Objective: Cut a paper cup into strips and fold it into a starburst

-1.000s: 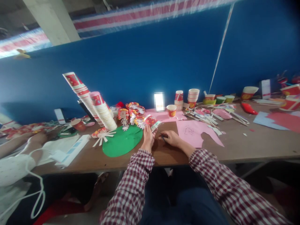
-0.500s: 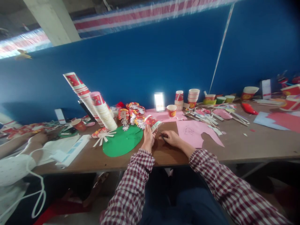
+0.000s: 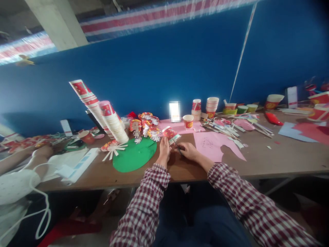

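Brown table under a green oval sheet, a pink sheet and a white power strip.

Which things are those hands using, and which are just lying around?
Being used:
- paper cup, in the left hand
- dark tool, probably scissors, in the right hand

Probably just lying about:
- green sheet
- pink sheet with a drawing
- grey-blue sheet

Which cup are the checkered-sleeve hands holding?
The tilted red cup in the left hand, with scissors in the right hand at it. The lone upright cup on pink paper and stacked cups aren't held.
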`<state>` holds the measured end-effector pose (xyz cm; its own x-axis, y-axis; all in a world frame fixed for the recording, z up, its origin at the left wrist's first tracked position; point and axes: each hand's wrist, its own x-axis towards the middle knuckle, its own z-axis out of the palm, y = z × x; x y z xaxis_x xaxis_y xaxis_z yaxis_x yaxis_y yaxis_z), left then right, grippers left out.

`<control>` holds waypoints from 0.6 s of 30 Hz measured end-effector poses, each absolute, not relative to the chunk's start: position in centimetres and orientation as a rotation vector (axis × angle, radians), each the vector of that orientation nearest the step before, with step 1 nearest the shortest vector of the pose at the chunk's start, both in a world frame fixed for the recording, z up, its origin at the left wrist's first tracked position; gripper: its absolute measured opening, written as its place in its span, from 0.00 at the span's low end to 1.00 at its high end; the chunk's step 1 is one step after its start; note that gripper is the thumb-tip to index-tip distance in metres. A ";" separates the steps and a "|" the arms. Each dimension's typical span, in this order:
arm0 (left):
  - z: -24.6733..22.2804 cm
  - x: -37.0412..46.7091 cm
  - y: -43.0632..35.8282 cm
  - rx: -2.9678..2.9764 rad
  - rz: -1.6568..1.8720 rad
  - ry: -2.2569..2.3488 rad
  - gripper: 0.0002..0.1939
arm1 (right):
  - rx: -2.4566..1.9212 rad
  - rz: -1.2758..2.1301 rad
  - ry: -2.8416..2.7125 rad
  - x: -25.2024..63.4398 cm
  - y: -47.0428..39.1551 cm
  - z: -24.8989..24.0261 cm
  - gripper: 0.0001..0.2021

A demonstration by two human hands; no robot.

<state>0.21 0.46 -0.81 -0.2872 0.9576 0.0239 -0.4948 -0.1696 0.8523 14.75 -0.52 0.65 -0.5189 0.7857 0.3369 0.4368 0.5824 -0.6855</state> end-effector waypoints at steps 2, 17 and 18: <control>-0.9 0.2 0.5 0.733 1.684 0.920 0.17 | -0.962 0.703 -2.177 14.8 -0.5 0.6 0.11; -0.9 0.1 0.3 0.839 1.691 0.944 0.22 | -0.957 0.693 -2.124 14.9 -0.5 0.8 0.11; -1.0 0.1 0.3 0.845 1.702 0.931 0.23 | -0.955 0.700 -2.114 14.9 -0.5 0.8 0.11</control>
<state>0.11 0.29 -0.98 -0.2762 0.9546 0.1115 -0.4210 -0.2245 0.8788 14.89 -0.48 0.77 -0.4803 0.7929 0.3750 0.4121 0.5815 -0.7015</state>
